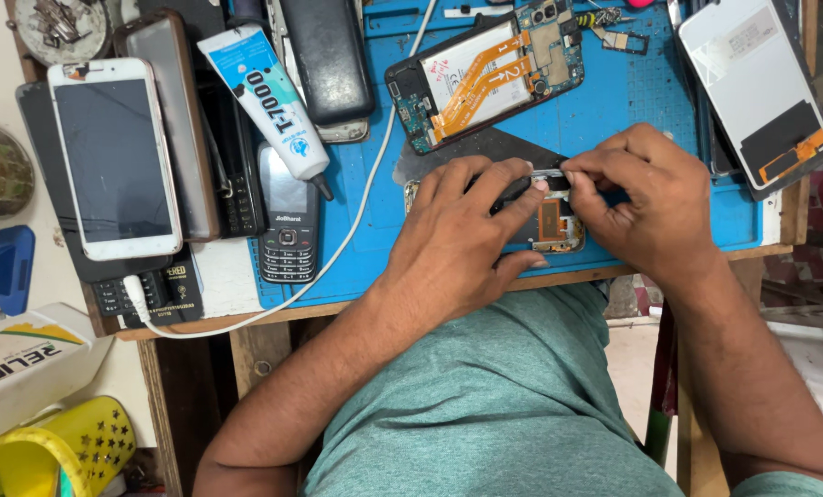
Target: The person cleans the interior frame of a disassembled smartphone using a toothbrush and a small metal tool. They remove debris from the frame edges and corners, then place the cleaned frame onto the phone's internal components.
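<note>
The left hand (462, 230) lies flat on a small phone part (551, 224), fingers spread, holding it down. The right hand (646, 198) pinches a tiny bit at the top edge of that part with its fingertips. The part sits on a blue mat (614, 101) at the near edge of the table (227, 304). Just behind the hands lies an opened phone (485, 78) with orange strips. To the left are a glue tube (269, 92), a white cable (356, 221), a small button phone (287, 221) and a white phone (112, 156).
</note>
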`<state>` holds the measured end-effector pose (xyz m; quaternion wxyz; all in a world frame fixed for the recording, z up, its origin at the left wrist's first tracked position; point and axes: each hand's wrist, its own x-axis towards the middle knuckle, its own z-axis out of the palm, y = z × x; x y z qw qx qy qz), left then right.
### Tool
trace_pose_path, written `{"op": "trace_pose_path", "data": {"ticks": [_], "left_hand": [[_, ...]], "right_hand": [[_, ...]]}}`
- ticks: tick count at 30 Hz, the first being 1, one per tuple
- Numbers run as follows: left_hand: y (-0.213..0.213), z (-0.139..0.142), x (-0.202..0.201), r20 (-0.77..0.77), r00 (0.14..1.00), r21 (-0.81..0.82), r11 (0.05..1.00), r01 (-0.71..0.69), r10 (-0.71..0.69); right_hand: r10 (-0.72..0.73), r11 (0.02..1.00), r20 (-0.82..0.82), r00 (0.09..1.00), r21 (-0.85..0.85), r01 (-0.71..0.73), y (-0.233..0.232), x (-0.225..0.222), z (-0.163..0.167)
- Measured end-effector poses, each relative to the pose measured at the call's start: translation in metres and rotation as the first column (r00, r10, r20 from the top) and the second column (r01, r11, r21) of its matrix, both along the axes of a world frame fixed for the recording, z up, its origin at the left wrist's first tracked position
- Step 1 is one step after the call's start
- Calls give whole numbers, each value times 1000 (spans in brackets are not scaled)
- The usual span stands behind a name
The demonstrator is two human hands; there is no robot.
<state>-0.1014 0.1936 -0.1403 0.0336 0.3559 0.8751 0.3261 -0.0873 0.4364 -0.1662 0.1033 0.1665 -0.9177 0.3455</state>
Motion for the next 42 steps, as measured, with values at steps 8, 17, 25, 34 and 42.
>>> {"op": "trace_pose_path", "data": {"ticks": [8,17,25,34,42], "left_hand": [[-3,-4,-2,32,999,34,999,-12,11],[-2,-4,-2,23,1000,35,999,-14,13],[-4,-6,-2,11,1000,26,1000,-13,13],[-7,-7,-1,27,999,56,998,-19,18],[-11,-6,0,-12,1000,46,999,-23,23]], "right_hand": [[-72,997,7,997,42,72,12,-5,15],[-71,968,-70,995,237,86,1,3,37],[-120,990,-44,992,62,123,0,16,3],[-162,971,-113,980,162,179,-6,23,-5],[-79,991,-77,994,104,87,-12,13,12]]}}
